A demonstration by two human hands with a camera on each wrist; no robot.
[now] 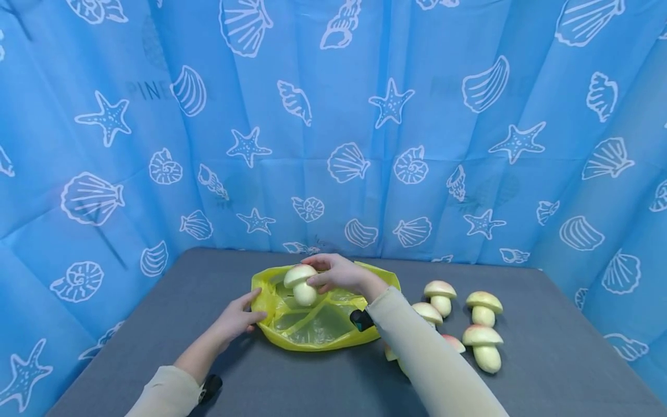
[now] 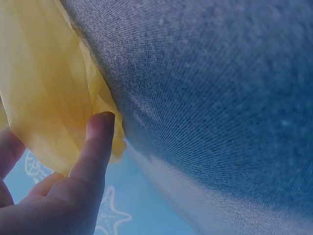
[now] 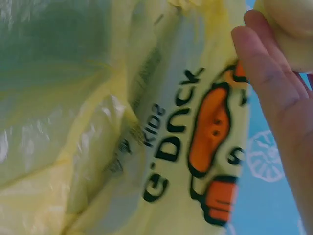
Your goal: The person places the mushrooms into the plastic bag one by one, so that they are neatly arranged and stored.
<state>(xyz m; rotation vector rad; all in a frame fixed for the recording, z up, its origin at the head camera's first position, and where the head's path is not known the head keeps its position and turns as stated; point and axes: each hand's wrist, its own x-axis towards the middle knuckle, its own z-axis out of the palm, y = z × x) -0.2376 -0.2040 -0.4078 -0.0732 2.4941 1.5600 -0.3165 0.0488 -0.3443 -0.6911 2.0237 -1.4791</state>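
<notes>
Blue curtain (image 1: 323, 133) with white shells and starfish stands behind a table (image 1: 292, 385) covered by grey cloth. Over this table the right hand (image 1: 341, 273) grasps one mushroom (image 1: 304, 291), with fingers and thumb closed around it; the mushroom is above the mouth of a yellow bag (image 1: 307, 347), toward its left part. Left hand (image 1: 234, 318) pinches the left edge of the same bag; in the left wrist view a fingertip presses on the thin film, and another finger is on the other side.

This bag rests on the table with its wide mouth turned up; inside it one sees creased, shiny film, greyish where less yellow. Its plastic is thin and half transparent, wrinkled and gathered at the left end; the right wrist view shows black letters (image 3: 168, 142), "G.DUCK" and "KIDS", beside an orange figure (image 3: 212, 127) with thick black outlines.

Each mushroom has a rounded, smooth cap, cream with a little pink, and a thick pale stem. Several other mushrooms (image 1: 483, 349) stay on the table to the right of the bag; the right sleeve (image 1: 432, 353), pale in colour, covers part of some, so I cannot tell their exact number. The cloth has a fine woven texture; the curtain falls in soft vertical folds.
</notes>
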